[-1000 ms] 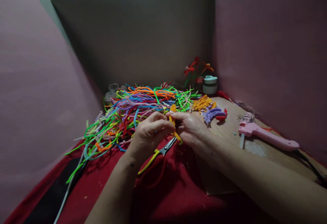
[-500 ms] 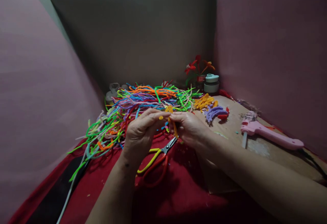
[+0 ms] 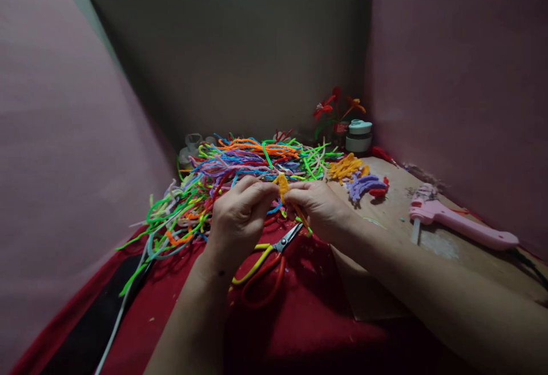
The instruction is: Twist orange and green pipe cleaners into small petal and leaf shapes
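Two hands meet over the middle of the worktop, and between them we hold one short orange pipe cleaner (image 3: 282, 184). Our left hand (image 3: 240, 218) has its fingers (image 3: 261, 189) pressed together on the piece from the left; our right hand (image 3: 321, 209) pinches the same piece from the right, thumb and forefinger closed on it. The piece sits right at the fingertips, touching both hands, so neither hand is the nearer one. Its long axis runs steeply: the upper end pokes up above the fingers, toward the far edge, and the lower end slants down and to the right behind the right hand, where we lose part of it.

Just beneath the hands, on the red cloth (image 3: 299, 318), lie the scissors (image 3: 268, 258), blades pointing up toward the right hand, handles toward the near edge. Behind the hands spreads the big heap of coloured pipe cleaners (image 3: 240, 164), reaching to the far edge. To the right, well apart from our fingers, a pink glue gun (image 3: 458, 226) rests on the bare board near the right edge, with small yellow and purple bundles (image 3: 357, 178) between it and the heap
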Demonstrator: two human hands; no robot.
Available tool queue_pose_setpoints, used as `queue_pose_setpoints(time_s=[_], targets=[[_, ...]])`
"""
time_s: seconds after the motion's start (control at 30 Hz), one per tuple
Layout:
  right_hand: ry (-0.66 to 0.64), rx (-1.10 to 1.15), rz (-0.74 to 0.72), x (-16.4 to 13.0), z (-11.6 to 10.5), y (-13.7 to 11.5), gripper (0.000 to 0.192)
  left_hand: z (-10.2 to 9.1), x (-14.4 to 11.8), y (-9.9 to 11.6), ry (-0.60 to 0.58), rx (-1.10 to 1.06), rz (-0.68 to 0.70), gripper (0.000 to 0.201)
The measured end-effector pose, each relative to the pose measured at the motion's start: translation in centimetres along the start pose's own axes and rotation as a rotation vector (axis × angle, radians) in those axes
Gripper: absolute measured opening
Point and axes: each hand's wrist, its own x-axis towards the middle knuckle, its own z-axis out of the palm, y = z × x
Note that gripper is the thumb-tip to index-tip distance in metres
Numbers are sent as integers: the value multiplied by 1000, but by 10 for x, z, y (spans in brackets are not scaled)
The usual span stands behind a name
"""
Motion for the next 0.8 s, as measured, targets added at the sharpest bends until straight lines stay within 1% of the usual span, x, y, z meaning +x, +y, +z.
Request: queue_pose_setpoints(time_s=[0.07, 0.13, 0.3, 0.53, 0.67, 0.8], targets=[[-8, -19, -17, -1, -1, -1, 7, -1, 1, 1, -63, 90, 20, 13], [-3, -46, -23, -2, -1, -3, 4, -1, 1, 1, -95, 161, 23, 13], [44, -154, -27, -4, 0, -5, 9, 3, -1, 2, -143, 330, 13, 15], [57, -268, -66, -6, 0, -2, 11, 9, -5, 4, -223, 578, 12, 19], [49, -301, -86, -7, 0, -2, 11, 15, -8, 9, -230, 736, 54, 18], [69, -294, -95, -5, -1, 0, 13, 20, -11, 13, -188, 809, 103, 15]])
